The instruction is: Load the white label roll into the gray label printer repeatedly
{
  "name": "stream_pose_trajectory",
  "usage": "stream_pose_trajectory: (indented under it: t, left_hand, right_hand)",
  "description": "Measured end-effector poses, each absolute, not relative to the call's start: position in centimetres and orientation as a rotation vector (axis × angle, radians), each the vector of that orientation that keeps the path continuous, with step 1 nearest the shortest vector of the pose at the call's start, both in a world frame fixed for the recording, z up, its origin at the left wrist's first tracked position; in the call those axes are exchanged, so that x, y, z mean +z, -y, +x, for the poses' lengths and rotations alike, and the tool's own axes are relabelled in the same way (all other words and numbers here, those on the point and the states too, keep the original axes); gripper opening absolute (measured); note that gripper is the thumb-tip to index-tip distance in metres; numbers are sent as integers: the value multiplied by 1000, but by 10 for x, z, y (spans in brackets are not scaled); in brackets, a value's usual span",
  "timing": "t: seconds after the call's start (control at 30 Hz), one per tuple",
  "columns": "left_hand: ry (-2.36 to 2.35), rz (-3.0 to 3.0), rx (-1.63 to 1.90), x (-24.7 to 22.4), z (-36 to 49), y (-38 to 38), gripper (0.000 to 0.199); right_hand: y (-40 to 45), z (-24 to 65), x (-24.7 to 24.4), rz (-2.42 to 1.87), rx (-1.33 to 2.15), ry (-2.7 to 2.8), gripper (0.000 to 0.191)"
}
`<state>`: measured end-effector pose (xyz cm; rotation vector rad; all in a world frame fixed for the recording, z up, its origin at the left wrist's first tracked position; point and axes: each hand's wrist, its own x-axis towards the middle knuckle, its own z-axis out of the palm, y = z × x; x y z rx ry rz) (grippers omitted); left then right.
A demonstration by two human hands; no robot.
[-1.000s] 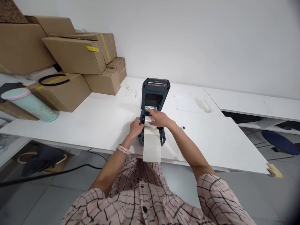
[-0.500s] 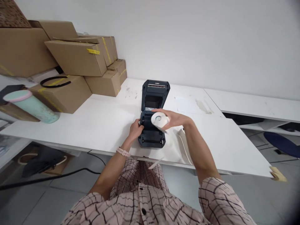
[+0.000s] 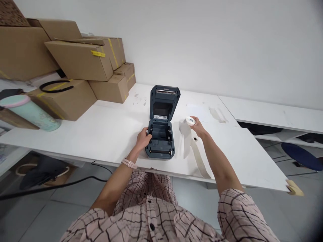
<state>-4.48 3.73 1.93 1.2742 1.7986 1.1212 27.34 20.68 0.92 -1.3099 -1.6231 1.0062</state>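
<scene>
A dark blue-grey label printer (image 3: 161,144) stands on the white table with its lid raised and its inner bay bare. My left hand (image 3: 143,138) grips the printer's left side, thumb over the edge. To the right of the printer, my right hand (image 3: 198,126) is closed on a white paper roll (image 3: 190,120), from which a loose strip hangs down to the table. Beside that strip, a second long pale strip (image 3: 199,158) lies curled on the table, with a small dark-centred core at its upper end.
Cardboard boxes (image 3: 78,62) are stacked at the left, with a black band (image 3: 55,90) on one. Nearer stands a mint tumbler (image 3: 32,114), tilted in view. A thin white sheet (image 3: 196,111) lies behind the roll. A blue stool (image 3: 301,155) is at the right.
My right hand has moved right with the roll, away from over the printer's bay, and the roll's strip now hangs down. My left hand still holds the printer's side.
</scene>
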Motion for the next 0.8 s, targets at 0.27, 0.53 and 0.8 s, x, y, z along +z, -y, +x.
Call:
stream_pose_trajectory:
  t: [0.27, 0.53, 0.8]
  left_hand:
    - [-1800, 1277, 1137, 17, -46, -38, 52]
    - [-1770, 1249, 1160, 18, -45, -37, 52]
    - [-1759, 1215, 1170, 19, -44, -36, 52]
  right_hand:
    - [-171, 318, 17, -1242, 1160, 1692, 85]
    - [-89, 328, 35, -1141, 1438, 2024, 50]
    - [-82, 224, 129, -657, 1121, 2379, 41]
